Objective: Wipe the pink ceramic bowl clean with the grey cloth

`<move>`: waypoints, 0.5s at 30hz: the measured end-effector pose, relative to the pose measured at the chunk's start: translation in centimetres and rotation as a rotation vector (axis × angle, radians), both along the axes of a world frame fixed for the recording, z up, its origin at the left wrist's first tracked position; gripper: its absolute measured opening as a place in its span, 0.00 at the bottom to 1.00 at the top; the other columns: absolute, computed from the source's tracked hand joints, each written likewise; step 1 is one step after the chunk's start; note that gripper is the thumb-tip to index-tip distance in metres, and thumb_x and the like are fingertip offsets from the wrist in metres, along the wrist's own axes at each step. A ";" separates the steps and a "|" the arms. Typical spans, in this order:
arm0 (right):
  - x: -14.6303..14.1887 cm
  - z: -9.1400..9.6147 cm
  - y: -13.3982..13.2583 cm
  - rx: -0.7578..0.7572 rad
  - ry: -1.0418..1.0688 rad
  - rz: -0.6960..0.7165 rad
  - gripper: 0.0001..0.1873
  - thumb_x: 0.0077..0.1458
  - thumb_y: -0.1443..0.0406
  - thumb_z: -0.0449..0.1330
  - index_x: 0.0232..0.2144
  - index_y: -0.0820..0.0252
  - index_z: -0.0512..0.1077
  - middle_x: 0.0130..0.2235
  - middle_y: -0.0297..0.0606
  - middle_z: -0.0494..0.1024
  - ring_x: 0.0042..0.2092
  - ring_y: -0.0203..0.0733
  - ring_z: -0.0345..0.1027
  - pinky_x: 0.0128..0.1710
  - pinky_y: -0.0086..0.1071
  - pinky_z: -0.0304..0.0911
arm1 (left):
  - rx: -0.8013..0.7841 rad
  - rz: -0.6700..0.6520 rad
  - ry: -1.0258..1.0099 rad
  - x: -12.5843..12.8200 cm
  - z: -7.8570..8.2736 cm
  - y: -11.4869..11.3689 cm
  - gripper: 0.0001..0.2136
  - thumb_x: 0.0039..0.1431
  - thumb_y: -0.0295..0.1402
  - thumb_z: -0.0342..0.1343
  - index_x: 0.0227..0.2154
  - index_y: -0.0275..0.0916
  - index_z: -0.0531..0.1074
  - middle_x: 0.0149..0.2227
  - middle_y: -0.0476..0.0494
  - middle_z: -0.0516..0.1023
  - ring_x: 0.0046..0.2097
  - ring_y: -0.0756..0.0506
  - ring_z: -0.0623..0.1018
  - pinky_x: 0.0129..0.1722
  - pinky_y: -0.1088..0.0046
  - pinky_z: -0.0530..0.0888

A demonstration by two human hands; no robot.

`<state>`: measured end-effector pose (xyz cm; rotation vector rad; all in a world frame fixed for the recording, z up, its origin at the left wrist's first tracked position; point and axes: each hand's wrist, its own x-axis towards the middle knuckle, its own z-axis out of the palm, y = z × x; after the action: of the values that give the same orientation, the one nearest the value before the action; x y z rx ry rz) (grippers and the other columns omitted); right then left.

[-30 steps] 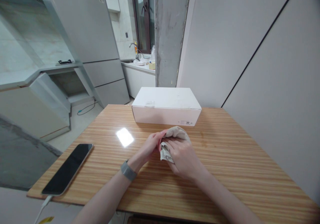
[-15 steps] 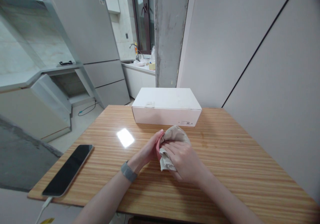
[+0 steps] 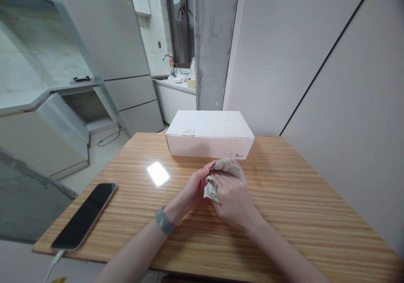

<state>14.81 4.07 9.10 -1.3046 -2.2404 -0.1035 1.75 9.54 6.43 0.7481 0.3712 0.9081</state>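
My left hand (image 3: 192,186) and my right hand (image 3: 233,203) press together around a crumpled beige cloth (image 3: 225,168) in the middle of the wooden table (image 3: 284,199). The cloth bulges out above my right hand, and a fold hangs between my hands. Part of it is hidden by my fingers. A closed white cardboard box (image 3: 210,134) stands just beyond my hands, not touching them. A grey band (image 3: 165,221) circles my left wrist.
A black smartphone (image 3: 84,215) lies face up at the table's left edge with a white charging cable (image 3: 54,261) running off it. Beyond the table are a concrete pillar, a refrigerator, and a sink counter. A wall runs along the right.
Both hands have shifted slightly to the right with the cloth between them, and the cloth is bunched more tightly. The box and phone stay in place.
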 end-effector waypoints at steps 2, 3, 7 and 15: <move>0.6 0.4 0.3 -0.004 0.006 0.039 0.20 0.52 0.68 0.52 0.46 0.71 0.72 0.48 0.56 0.78 0.49 0.55 0.71 0.53 0.45 0.63 | -0.035 -0.020 -0.064 0.1 0.3 -0.1 0.19 0.55 0.36 0.59 0.50 0.38 0.74 0.46 0.45 0.79 0.48 0.45 0.76 0.44 0.75 0.71; 1.0 0.6 0.4 -0.015 0.008 0.085 0.19 0.52 0.67 0.52 0.45 0.70 0.72 0.47 0.54 0.78 0.48 0.54 0.72 0.52 0.45 0.64 | -0.065 -0.044 -0.073 0.1 0.4 -0.1 0.19 0.55 0.37 0.59 0.50 0.39 0.74 0.40 0.47 0.80 0.42 0.47 0.77 0.39 0.76 0.71; 1.7 1.3 0.4 -0.063 0.011 0.279 0.15 0.54 0.66 0.51 0.41 0.66 0.72 0.42 0.50 0.79 0.45 0.51 0.72 0.50 0.43 0.65 | -0.147 -0.140 0.062 -0.8 0.0 0.6 0.19 0.58 0.47 0.55 0.43 0.37 0.76 0.25 0.49 0.77 0.26 0.49 0.73 0.26 0.75 0.67; 1.2 0.6 0.2 -0.121 -0.010 0.307 0.13 0.54 0.65 0.52 0.40 0.63 0.72 0.43 0.47 0.79 0.44 0.49 0.72 0.51 0.42 0.64 | 0.003 -0.012 0.313 -1.5 -1.0 0.8 0.17 0.59 0.41 0.58 0.18 0.38 0.72 0.13 0.49 0.67 0.19 0.50 0.64 0.26 0.70 0.60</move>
<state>16.04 4.24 9.71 -1.0044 -2.4580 0.1403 0.25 10.31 5.48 0.8967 0.6402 0.7802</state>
